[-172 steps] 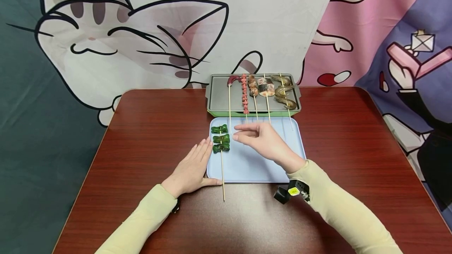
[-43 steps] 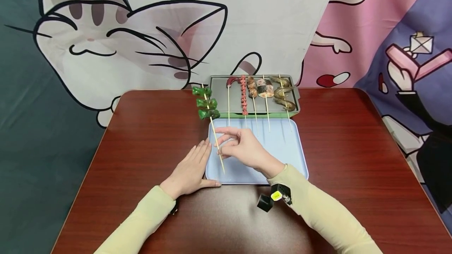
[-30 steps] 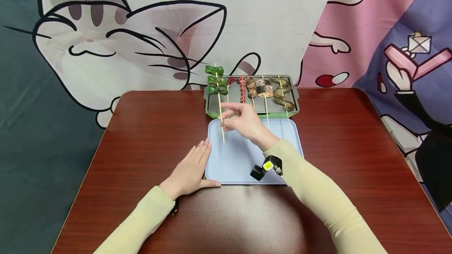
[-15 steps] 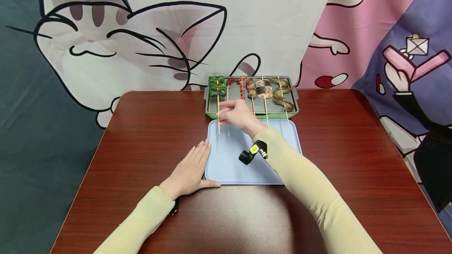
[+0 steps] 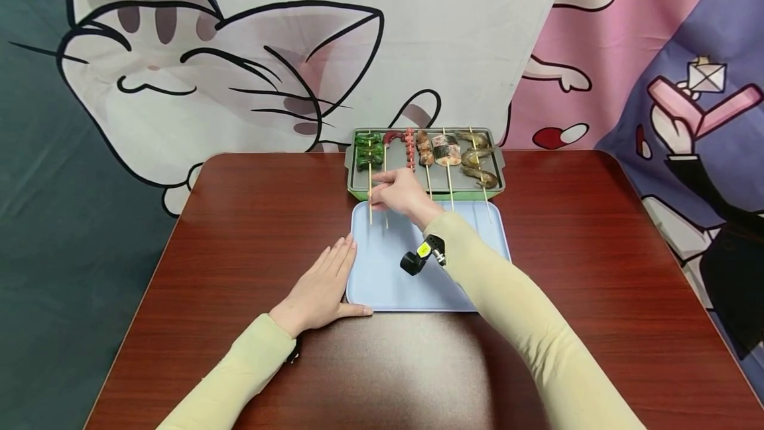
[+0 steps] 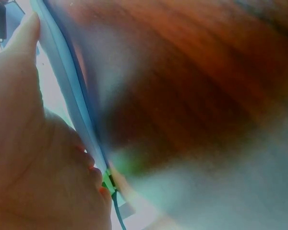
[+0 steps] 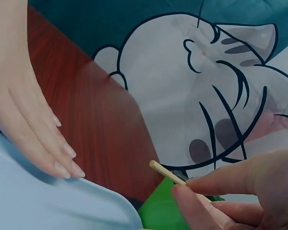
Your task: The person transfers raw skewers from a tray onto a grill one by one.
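Observation:
My right hand (image 5: 402, 194) pinches the stick of a green pepper skewer (image 5: 369, 151) between thumb and fingers. The pepper pieces lie on the left side of a grey grill pan (image 5: 396, 166) with a green base. In the right wrist view, the stick's blunt end (image 7: 164, 171) pokes out past my fingertips. My left hand (image 5: 319, 287) rests with straight fingers along the left edge of a light blue tray (image 5: 412, 284), its thumb at the near corner. The left wrist view shows that hand (image 6: 38, 148) against the tray's edge (image 6: 69, 72).
Beside the peppers on the pan lie a dark red curled skewer (image 5: 392, 138), a pink beaded skewer (image 5: 410, 148), a browned meat skewer (image 5: 424, 148), a fish-slice skewer (image 5: 446, 150) and a shrimp skewer (image 5: 477, 156). Their sticks overhang the tray. A cartoon curtain (image 5: 465, 38) hangs behind the brown table (image 5: 256, 217).
The right hand has taken the green pepper skewer from the blue tray, lifted it forward and lowered it onto the pan's left side. My left hand has stayed at the tray.

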`<state>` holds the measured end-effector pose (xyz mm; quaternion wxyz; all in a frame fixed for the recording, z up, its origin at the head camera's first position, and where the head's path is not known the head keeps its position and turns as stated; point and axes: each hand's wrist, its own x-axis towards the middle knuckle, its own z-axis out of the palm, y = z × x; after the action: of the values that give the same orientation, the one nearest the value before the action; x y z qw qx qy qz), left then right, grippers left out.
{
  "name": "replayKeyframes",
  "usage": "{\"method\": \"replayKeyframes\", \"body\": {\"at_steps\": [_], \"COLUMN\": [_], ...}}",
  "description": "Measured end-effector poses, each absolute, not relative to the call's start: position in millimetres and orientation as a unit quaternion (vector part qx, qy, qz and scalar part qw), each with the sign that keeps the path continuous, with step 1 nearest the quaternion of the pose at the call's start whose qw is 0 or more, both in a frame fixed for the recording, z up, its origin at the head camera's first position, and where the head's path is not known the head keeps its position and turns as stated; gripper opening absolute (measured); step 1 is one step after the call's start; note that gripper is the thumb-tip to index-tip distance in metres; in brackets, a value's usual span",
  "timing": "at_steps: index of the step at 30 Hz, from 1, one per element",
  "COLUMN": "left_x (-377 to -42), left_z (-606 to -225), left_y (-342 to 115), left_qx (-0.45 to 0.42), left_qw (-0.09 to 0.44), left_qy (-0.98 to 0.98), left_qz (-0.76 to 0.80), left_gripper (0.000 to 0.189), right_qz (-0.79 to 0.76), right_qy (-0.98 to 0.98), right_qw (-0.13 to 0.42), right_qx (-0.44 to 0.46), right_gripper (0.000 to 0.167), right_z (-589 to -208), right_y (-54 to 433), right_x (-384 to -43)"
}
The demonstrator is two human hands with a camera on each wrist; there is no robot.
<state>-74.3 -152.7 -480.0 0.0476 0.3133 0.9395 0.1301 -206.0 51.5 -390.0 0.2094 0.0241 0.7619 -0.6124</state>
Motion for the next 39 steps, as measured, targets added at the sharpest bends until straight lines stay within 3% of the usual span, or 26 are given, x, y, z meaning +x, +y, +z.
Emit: {"method": "replayKeyframes", "body": {"at_steps": [9, 20, 27, 31, 39], "left_x": [-76, -75, -96, -115, -145], "left_z": [-480, -473, -464, -451, -413], "left_y": [-153, -156, -174, -190, -218], "left_qx": [0.315, 0.31, 0.256, 0.227, 0.18], "left_qw": [0.047, 0.064, 0.061, 0.021, -0.037], "left_qy": [0.938, 0.938, 0.954, 0.964, 0.973], "left_qz": [0.137, 0.144, 0.146, 0.134, 0.136], "left_gripper": [0.118, 0.121, 0.126, 0.126, 0.119], "right_qz": [-0.531, -0.584, -0.586, -0.562, -0.471], "right_qy": [0.821, 0.796, 0.803, 0.822, 0.874], "right_qw": [0.207, 0.145, 0.05, -0.02, -0.1], "right_qx": [-0.042, -0.066, -0.091, -0.088, -0.061], "right_gripper": [0.052, 0.05, 0.049, 0.052, 0.058], "right_z": [-388, -363, -336, -324, -312], "right_y": [57, 71, 102, 128, 196], "right_x": [-193, -183, -182, -184, -187]}}
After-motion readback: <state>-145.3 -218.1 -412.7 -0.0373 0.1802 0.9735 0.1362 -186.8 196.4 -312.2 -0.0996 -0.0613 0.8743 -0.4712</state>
